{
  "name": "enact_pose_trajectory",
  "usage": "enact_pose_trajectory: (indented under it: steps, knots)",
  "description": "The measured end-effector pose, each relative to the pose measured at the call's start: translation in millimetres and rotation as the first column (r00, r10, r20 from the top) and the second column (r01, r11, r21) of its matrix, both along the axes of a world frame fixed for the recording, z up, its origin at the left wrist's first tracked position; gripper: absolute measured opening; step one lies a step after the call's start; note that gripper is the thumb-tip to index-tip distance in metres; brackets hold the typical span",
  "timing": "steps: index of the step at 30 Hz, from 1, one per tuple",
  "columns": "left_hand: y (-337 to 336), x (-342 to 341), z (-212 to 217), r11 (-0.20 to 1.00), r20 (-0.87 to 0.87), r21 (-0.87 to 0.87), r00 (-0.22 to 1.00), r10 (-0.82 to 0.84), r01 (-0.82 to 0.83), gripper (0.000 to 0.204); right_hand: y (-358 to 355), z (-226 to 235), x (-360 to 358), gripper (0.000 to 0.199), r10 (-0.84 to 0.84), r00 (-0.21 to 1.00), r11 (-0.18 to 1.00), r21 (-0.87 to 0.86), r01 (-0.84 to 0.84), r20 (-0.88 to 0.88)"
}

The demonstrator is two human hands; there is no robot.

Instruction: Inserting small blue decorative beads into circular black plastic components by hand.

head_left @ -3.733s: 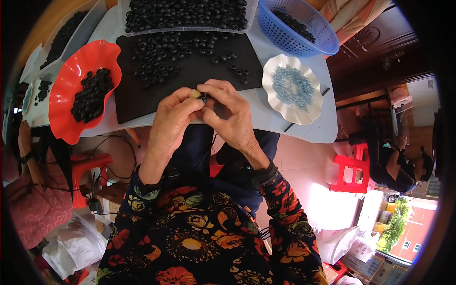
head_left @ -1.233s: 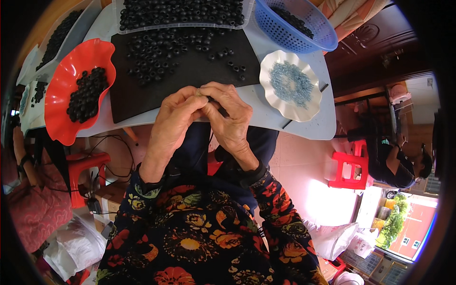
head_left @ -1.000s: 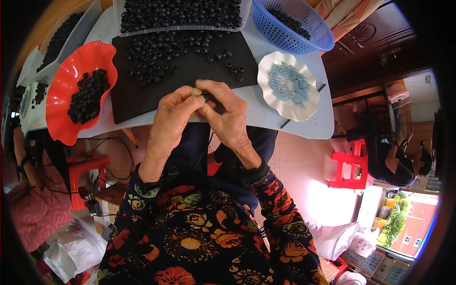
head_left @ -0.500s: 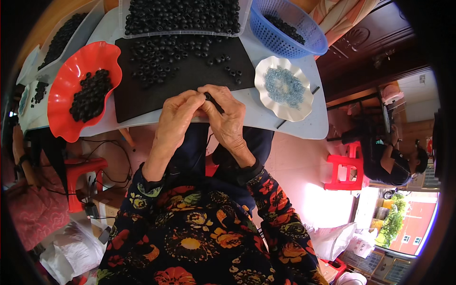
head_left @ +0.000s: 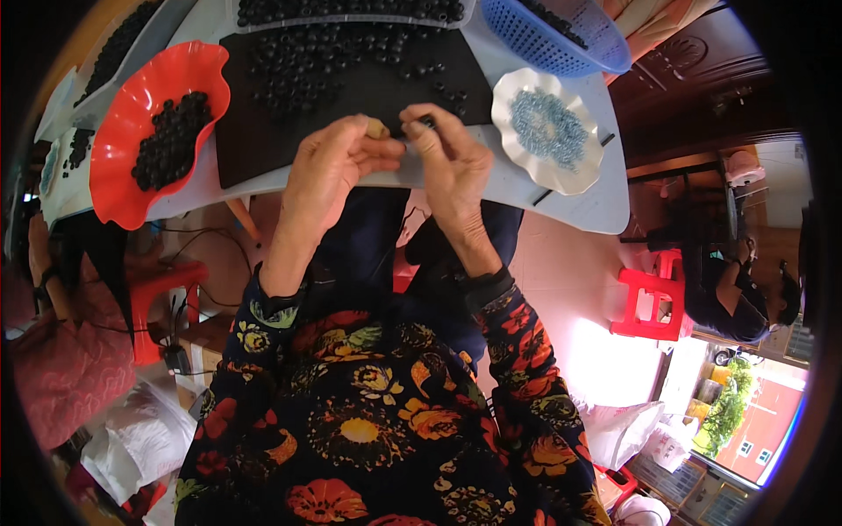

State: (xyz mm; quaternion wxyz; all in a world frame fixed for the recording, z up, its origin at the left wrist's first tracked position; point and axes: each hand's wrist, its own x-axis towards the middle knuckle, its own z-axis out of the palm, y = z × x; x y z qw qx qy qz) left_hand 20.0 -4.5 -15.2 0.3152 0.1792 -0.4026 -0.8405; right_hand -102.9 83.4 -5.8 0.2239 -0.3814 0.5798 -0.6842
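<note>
Two hands of mine meet over the near edge of the table, forearms in a dark floral blouse rising from the bottom of the view. My left hand [head_left: 338, 167] is curled, thumb and fingers pinched on a small tan piece [head_left: 377, 129] at the fingertips. My right hand [head_left: 452, 162] is closed on a thin dark tool [head_left: 419, 125], its tip just beside the tan piece; whether the two touch, I cannot tell. Both hands hover at the front edge of a black mat [head_left: 351, 96] lying on the pale table [head_left: 579, 206]. Loose black beads [head_left: 307, 61] are scattered over the far half of the mat. Left of the mat sits a red scalloped dish [head_left: 118, 188] holding a heap of black beads. Right of the mat sits a white scalloped dish [head_left: 513, 136] with small blue pieces [head_left: 548, 127] in it. Farther back, a clear tray [head_left: 351, 10] full of black beads lies along the mat's far edge, and a blue mesh basket [head_left: 561, 44] stands at the far right
</note>
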Motion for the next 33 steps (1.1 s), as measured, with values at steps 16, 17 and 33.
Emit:
enact_pose_trajectory:
  steps: [16, 17, 33]
  knots:
    - [19.4, 28.0, 16.1, 0.986, 0.169, -0.024, 0.973, -0.159, 0.165, 0.019, 1.8, -2.3, -0.9, 0.02, 0.027, 0.998, 0.999, 0.03, -0.029, 0.049]
    - [20.9, 25.0, 16.5, 0.981, 0.184, -0.069, 0.969, -0.166, 0.181, 0.019, 0.1, -3.2, -1.1, 0.021, 0.036, 0.998, 0.999, -0.002, -0.036, 0.059]
    - [2.8, -1.9, 2.5, 0.993, 0.009, -0.065, 0.995, 0.097, -0.097, 0.018, 21.6, 35.2, -5.5, 0.017, 0.146, 0.984, 0.965, 0.206, -0.165, 0.101]
